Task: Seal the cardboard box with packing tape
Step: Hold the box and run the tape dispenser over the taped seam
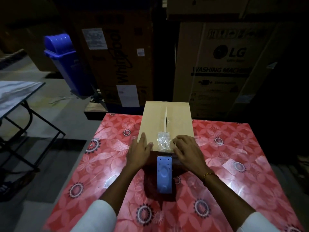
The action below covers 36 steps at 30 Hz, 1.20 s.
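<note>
Both my left hand (140,149) and right hand (185,149) lie open and flat on the brown cardboard box (166,122), either side of its crinkled clear tape strip (163,139), holding nothing.

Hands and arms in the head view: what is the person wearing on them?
Both hands, left hand and right hand, are bare, with no gloves. The forearms are bare too. White sleeves end near the elbows on both arms. A thin gold-coloured bracelet circles the right wrist. No rings or watch are visible.

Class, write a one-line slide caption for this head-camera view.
Both hands press crinkled clear tape onto a tan cardboard box; blue tape dispenser hangs below.
</note>
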Available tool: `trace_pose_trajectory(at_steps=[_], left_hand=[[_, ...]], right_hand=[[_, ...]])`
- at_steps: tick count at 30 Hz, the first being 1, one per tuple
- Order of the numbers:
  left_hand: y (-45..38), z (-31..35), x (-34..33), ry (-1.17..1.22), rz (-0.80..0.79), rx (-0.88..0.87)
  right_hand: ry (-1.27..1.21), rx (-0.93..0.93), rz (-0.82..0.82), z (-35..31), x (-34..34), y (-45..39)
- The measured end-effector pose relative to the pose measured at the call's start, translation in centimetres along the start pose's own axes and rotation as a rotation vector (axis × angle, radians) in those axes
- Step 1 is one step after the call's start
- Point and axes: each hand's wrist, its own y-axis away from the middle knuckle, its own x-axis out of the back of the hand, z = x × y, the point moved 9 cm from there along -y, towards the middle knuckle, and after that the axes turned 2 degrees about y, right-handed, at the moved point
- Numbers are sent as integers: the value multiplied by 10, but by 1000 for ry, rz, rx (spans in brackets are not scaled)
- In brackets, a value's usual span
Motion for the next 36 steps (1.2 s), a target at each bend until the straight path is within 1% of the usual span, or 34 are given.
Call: trace_pose_trajectory(at_steps=[4,8,10,12,14,16,17,18,20,22,24,27,29,30,32,34,36], left_hand=[[13,0,-1,-26,21,25],[23,0,4,-46,27,36],[28,7,11,-107,73,27],[32,25,21,-237,192,-88],[33,49,20,-285,252,-303],[29,68,6,-309,194,-525],[26,74,-2,-344,142,-586],[20,74,-10,-381,81,-593],[5,65,-21,-425,-34,-515],[-5,55,-28,-460,-106,-460],[-7,51,-31,-491,-141,-454],[-8,49,-32,-478,-167,-431],[-8,48,-34,-472,-176,-423],[-8,47,-34,-476,-181,-421],[-9,47,-34,-475,-186,-406],[-11,47,-33,-453,-178,-375],[-14,48,-31,-440,-155,-357]], right_hand=[[24,16,38,0,-1,1],[2,43,35,4,-3,-1],[3,50,35,6,-3,-1],[5,53,43,7,-3,-1],[2,52,53,6,-2,0],[7,52,61,4,-1,1],[10,50,67,4,-2,2],[10,44,72,4,-3,3],[6,27,77,3,-4,5],[-27,4,100,1,-2,9],[-88,-49,170,1,9,19],[-202,-201,323,9,26,50],[-335,-296,346,14,21,75],[-408,-344,314,17,11,85],[-532,-438,178,17,-17,100],[-569,-482,53,13,-41,110],[-601,-530,11,11,-54,116]])
